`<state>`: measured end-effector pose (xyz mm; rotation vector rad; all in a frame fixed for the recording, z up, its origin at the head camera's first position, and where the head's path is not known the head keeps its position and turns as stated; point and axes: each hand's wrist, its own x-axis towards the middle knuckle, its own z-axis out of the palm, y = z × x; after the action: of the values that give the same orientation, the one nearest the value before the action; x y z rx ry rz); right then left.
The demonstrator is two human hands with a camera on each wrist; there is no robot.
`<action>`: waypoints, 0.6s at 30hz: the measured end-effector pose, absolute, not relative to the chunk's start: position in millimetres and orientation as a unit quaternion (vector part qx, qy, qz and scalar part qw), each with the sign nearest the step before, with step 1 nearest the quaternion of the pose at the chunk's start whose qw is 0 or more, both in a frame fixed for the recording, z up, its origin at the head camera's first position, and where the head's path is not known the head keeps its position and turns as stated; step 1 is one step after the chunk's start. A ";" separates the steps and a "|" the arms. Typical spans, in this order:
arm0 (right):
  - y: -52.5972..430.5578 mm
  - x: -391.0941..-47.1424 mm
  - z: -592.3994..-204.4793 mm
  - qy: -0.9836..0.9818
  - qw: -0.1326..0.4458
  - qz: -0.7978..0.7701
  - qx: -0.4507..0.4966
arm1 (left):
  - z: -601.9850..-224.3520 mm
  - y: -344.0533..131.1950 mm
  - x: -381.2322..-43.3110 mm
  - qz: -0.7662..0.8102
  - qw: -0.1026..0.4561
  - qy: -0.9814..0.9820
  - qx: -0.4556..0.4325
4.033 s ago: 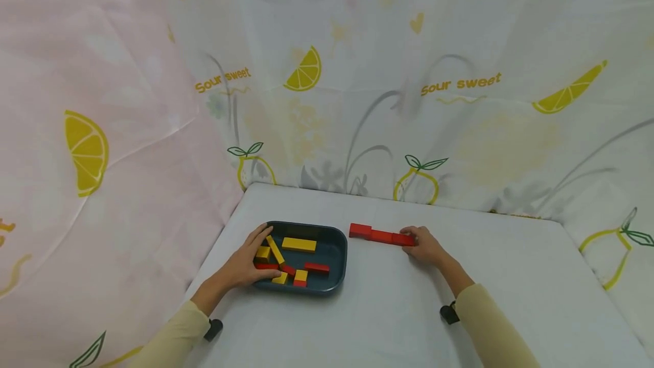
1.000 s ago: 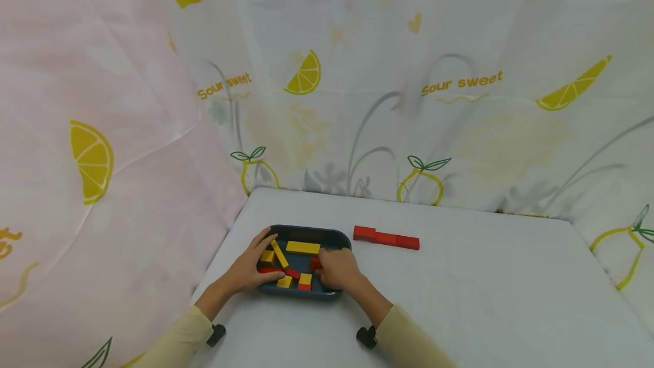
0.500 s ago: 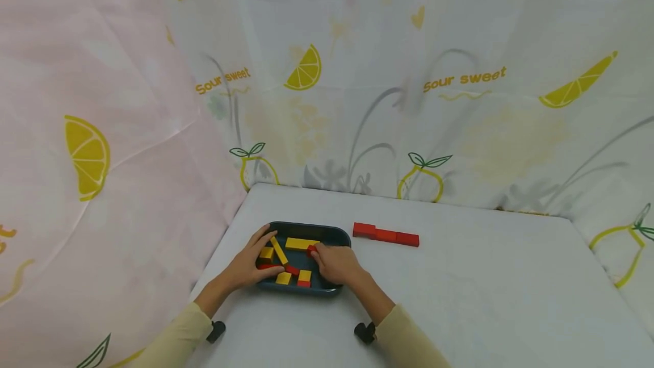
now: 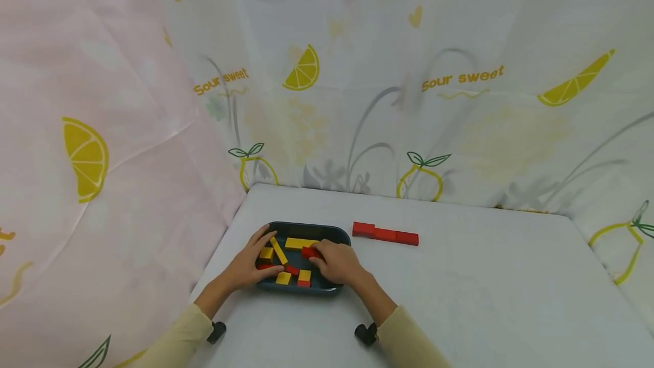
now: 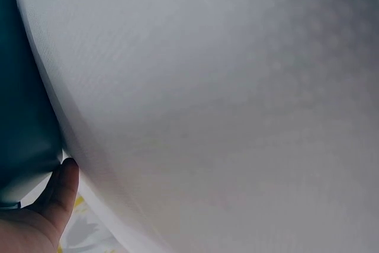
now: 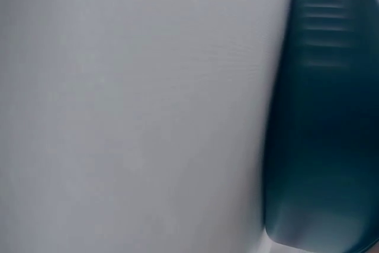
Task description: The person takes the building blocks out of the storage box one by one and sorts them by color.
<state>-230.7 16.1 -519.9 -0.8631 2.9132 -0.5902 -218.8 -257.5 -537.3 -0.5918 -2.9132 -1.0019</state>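
Note:
A dark teal tray with several red and yellow wooden blocks sits on the white table. My left hand grips its left end, thumb over the inside and fingers at the rim; the left wrist view shows fingers against the tray's outer wall. Inside the right part, my right hand pinches a red block between thumb and fingers, in front of a long yellow block. The tray's outer wall fills the right side of the right wrist view, where the pinched block is hidden.
Right of the tray, a row of red blocks lies end to end on the table, its left one taller. Lemon-printed cloth hangs behind the table and at its left side.
My right hand has left the red row and gone into the tray, where it has taken hold of a red block and shifted it slightly left and back. The left hand stays on the tray.

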 end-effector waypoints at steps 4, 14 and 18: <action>19.1 -230.3 -519.9 0.936 0.012 -0.207 -0.285 | -535.3 -256.3 -219.0 -0.317 -0.001 -0.930 -0.187; 20.7 -229.2 -521.0 0.933 0.004 -0.230 -0.276 | -537.7 -258.1 -219.6 -0.320 -0.004 -0.930 -0.181; 21.3 -231.0 -520.3 0.930 0.002 -0.242 -0.278 | -538.0 -258.5 -220.8 -0.327 -0.006 -0.928 -0.176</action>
<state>-231.0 21.3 -520.3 -0.8721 2.9164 -0.7576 -220.8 -258.5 -538.0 -0.5552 -2.9281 -1.0312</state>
